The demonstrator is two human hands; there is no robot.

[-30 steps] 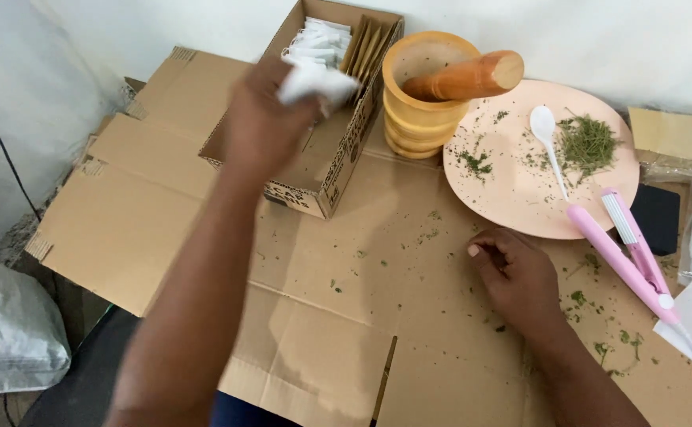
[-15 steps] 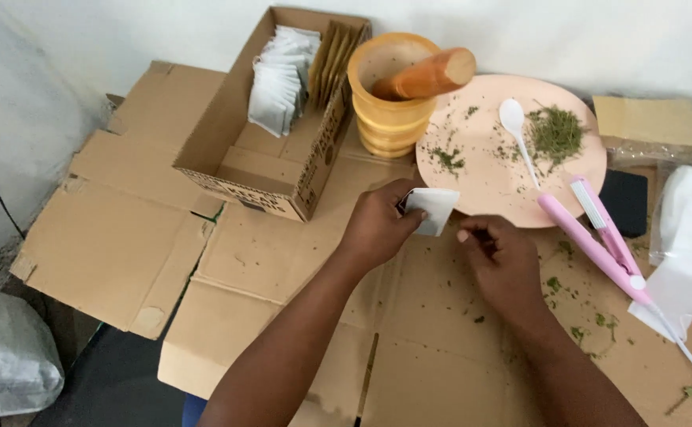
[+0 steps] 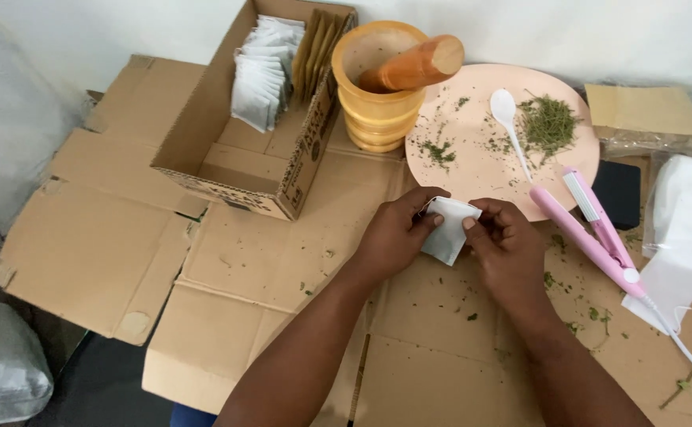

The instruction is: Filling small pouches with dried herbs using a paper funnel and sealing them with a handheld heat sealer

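My left hand (image 3: 393, 233) and my right hand (image 3: 508, 245) both pinch a small white paper sachet (image 3: 449, 229) at its top edge, just above the flattened cardboard (image 3: 267, 269). The sachet hangs between the two thumbs, close to the near rim of a pink plate (image 3: 472, 170). On that plate lie a white spoon (image 3: 508, 119) and a heap of dried green herb (image 3: 548, 122).
An open cardboard box (image 3: 235, 166) at the back left holds a row of white sachets (image 3: 263, 71) and brown ones. A yellow wooden mortar (image 3: 378, 87) with a pestle (image 3: 413, 67) stands behind. A pink flat sealer (image 3: 591, 229) lies right of my hands, beside stacked white sachets (image 3: 690, 217).
My left hand took a white sachet from the box and brought it down to my right hand. Both hands now grip it.
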